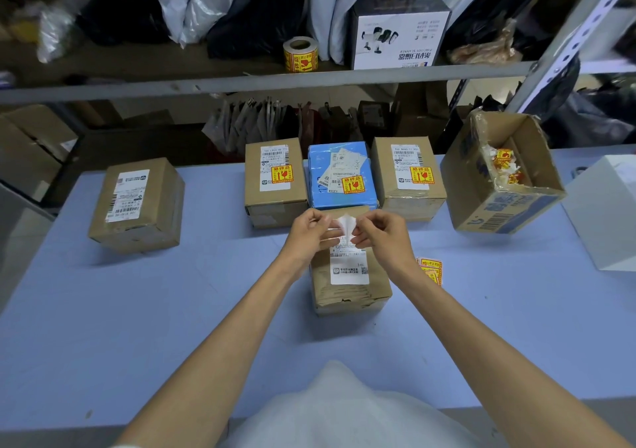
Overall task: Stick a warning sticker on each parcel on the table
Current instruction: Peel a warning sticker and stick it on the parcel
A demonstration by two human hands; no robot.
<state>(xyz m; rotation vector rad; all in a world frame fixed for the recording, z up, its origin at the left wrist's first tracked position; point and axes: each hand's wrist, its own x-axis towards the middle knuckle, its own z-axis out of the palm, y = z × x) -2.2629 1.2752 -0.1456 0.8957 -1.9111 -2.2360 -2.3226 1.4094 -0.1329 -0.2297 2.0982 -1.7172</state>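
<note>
Brown parcel (347, 289) lies centre frame, label up, long axis running bottom to top. Just above it, left hand (309, 230) and right hand (378, 234) each pinch one white sticker piece (346, 229). Three stickered parcels (339, 175) stand behind.

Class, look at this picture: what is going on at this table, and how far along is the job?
A person pinches a sticker piece between the fingers of the left hand and right hand, apparently peeling it, above the nearest parcel, which shows no warning sticker yet. The back row's left brown parcel, blue parcel and right brown parcel already carry one. The far-left parcel shows none. Spare stickers lie on the table beside the nearest parcel.
</note>
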